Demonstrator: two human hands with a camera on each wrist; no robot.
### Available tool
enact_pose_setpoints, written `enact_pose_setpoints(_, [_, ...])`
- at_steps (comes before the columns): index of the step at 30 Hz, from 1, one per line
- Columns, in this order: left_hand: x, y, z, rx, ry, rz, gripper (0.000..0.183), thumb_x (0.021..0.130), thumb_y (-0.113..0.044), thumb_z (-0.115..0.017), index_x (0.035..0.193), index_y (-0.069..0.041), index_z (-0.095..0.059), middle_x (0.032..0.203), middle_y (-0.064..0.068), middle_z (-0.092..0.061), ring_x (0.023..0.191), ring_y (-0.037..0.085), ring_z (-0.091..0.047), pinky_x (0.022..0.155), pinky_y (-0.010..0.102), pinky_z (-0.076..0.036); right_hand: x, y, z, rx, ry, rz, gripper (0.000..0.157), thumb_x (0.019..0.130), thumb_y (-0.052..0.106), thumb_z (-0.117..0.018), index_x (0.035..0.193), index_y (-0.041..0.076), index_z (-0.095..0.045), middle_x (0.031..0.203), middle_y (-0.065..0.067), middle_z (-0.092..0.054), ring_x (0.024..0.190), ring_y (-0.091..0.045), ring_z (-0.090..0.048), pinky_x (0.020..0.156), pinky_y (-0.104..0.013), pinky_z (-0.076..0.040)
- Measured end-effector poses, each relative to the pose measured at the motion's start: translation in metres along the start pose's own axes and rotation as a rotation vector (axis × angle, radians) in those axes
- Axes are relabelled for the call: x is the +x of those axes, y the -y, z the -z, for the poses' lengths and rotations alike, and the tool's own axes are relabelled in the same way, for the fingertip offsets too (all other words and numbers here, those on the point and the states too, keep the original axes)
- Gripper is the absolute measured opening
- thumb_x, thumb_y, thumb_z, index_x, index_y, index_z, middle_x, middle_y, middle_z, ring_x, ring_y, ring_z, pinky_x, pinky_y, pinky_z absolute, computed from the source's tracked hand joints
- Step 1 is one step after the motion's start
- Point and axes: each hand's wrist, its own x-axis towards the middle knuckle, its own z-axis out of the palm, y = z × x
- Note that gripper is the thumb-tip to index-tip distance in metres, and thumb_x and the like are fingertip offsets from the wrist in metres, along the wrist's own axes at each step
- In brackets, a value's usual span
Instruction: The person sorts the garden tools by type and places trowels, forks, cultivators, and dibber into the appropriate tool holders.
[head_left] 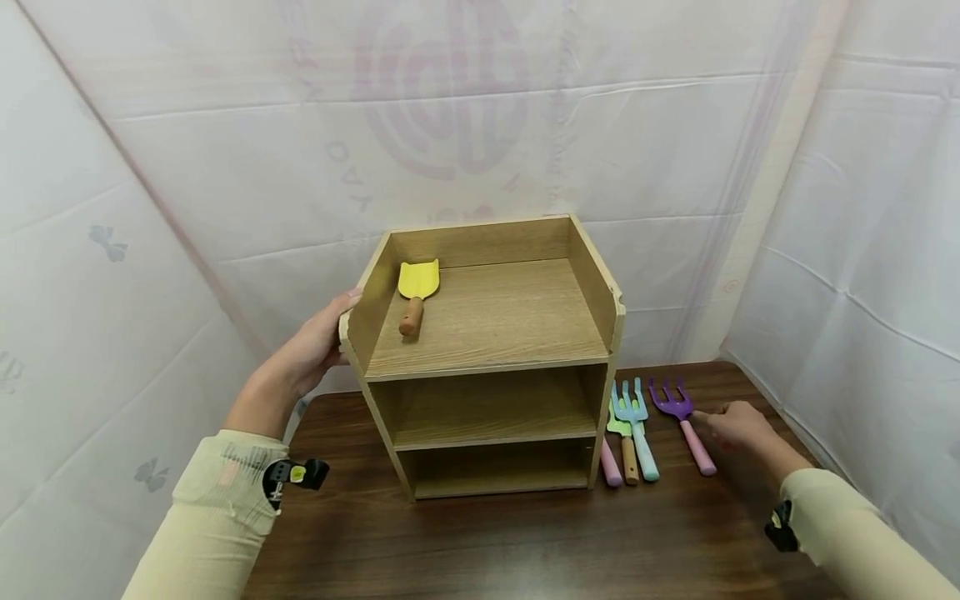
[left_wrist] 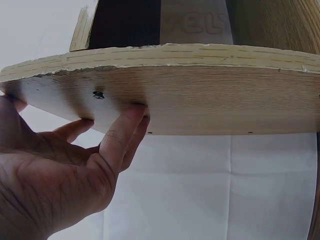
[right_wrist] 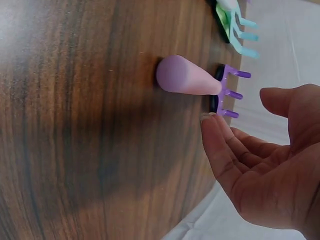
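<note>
A small wooden shelf unit (head_left: 487,367) stands on the table, its top tray holding a yellow toy shovel (head_left: 418,281) with a wooden handle. My left hand (head_left: 318,342) is at its left side panel; in the left wrist view the spread fingertips press the panel's outer face (left_wrist: 200,95). On the right, a purple toy garden fork (head_left: 678,408) with a pink handle (right_wrist: 192,77) lies on the table. Beside its head is my right hand (head_left: 738,425), fingertips right at the purple edge. In the right wrist view, this hand's thumb stands apart from its extended fingers (right_wrist: 220,155).
Between the shelf and the purple fork lie a light blue fork (head_left: 637,429), a green tool with a wooden handle (head_left: 628,461) and another pink handle (head_left: 611,464). Dark wood table (head_left: 480,542) spreads around them. White sheeting (head_left: 675,167) hangs behind and at both sides.
</note>
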Motion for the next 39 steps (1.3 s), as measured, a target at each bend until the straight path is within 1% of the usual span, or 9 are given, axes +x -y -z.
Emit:
enact_pose_setpoints(3, [0.0,0.001,0.0,-0.007,-0.001,-0.003,0.077,0.108,-0.065,-0.032,0.164,-0.011,-0.025,0.122,0.003,-0.057,0.098,0.007,-0.065,0.084,0.025,-0.059,-0.001,0.0,-0.003,-0.043,0.021,-0.002,0.051,0.104,0.045,-0.057,0.065,0.013,-0.06,0.062,0.0,-0.058,0.061,-0.017,-0.056,0.061,-0.031,-0.045])
enact_pose_setpoints(8, [0.0,0.001,-0.001,-0.012,0.0,-0.006,0.075,0.109,-0.064,-0.032,0.162,-0.012,-0.027,0.118,0.001,-0.058,0.093,0.006,-0.063,0.081,0.025,-0.058,0.001,-0.001,-0.01,-0.038,0.026,-0.012,0.046,0.103,0.043,-0.062,0.071,0.01,-0.059,0.072,-0.006,-0.063,0.064,-0.018,-0.062,0.059,-0.03,-0.05])
enact_pose_setpoints(12, [0.001,0.001,-0.001,-0.015,-0.007,0.002,0.076,0.108,-0.065,-0.032,0.163,-0.011,-0.027,0.117,0.0,-0.058,0.094,0.006,-0.063,0.081,0.025,-0.058,0.002,-0.003,-0.016,-0.001,0.05,-0.041,0.047,0.103,0.045,-0.062,0.072,0.011,-0.055,0.071,-0.005,-0.062,0.062,-0.017,-0.062,0.057,-0.03,-0.053])
enact_pose_setpoints(17, [0.001,0.001,-0.001,-0.016,-0.009,0.006,0.079,0.108,-0.065,-0.032,0.164,-0.011,-0.026,0.121,0.002,-0.057,0.097,0.007,-0.064,0.082,0.025,-0.059,0.002,-0.004,-0.021,-0.052,0.053,-0.017,0.049,0.104,0.046,-0.061,0.069,0.012,-0.055,0.071,-0.005,-0.059,0.062,-0.018,-0.061,0.057,-0.03,-0.051])
enact_pose_setpoints(23, [0.003,0.002,-0.001,-0.017,-0.012,0.007,0.078,0.108,-0.066,-0.032,0.164,-0.012,-0.026,0.122,0.002,-0.057,0.097,0.007,-0.064,0.082,0.026,-0.058,0.002,-0.003,-0.027,-0.042,0.034,-0.023,0.043,0.097,0.041,-0.07,0.067,0.013,-0.055,0.071,-0.006,-0.061,0.061,-0.017,-0.061,0.055,-0.029,-0.053])
enact_pose_setpoints(28, [0.002,0.001,-0.003,-0.017,-0.007,0.007,0.079,0.108,-0.066,-0.032,0.165,-0.012,-0.025,0.125,0.004,-0.056,0.099,0.008,-0.065,0.084,0.026,-0.058,0.002,-0.005,-0.031,-0.032,0.038,-0.041,0.039,0.092,0.034,-0.076,0.066,0.013,-0.056,0.069,-0.006,-0.061,0.058,-0.017,-0.062,0.054,-0.028,-0.056])
enact_pose_setpoints(32, [0.002,0.001,-0.003,-0.022,-0.006,0.004,0.078,0.108,-0.065,-0.032,0.165,-0.012,-0.025,0.124,0.004,-0.056,0.099,0.008,-0.065,0.084,0.026,-0.059,0.002,-0.004,-0.033,-0.009,0.048,-0.056,0.038,0.093,0.03,-0.075,0.066,0.014,-0.053,0.068,-0.005,-0.059,0.059,-0.017,-0.062,0.056,-0.031,-0.06])
enact_pose_setpoints(36, [0.001,0.002,-0.003,-0.03,-0.012,0.005,0.078,0.108,-0.065,-0.033,0.165,-0.013,-0.025,0.122,0.003,-0.057,0.097,0.008,-0.066,0.082,0.026,-0.06,0.002,-0.002,-0.033,0.014,0.065,-0.065,0.036,0.095,0.027,-0.071,0.07,0.013,-0.05,0.071,-0.006,-0.057,0.064,-0.019,-0.062,0.06,-0.034,-0.062])
enact_pose_setpoints(39, [0.001,0.002,-0.002,-0.031,-0.01,0.005,0.078,0.108,-0.065,-0.033,0.166,-0.013,-0.024,0.122,0.003,-0.057,0.098,0.008,-0.066,0.082,0.027,-0.06,0.004,-0.003,-0.033,0.043,0.083,-0.076,0.032,0.096,0.026,-0.07,0.074,0.01,-0.053,0.076,-0.008,-0.058,0.068,-0.02,-0.064,0.063,-0.035,-0.064])
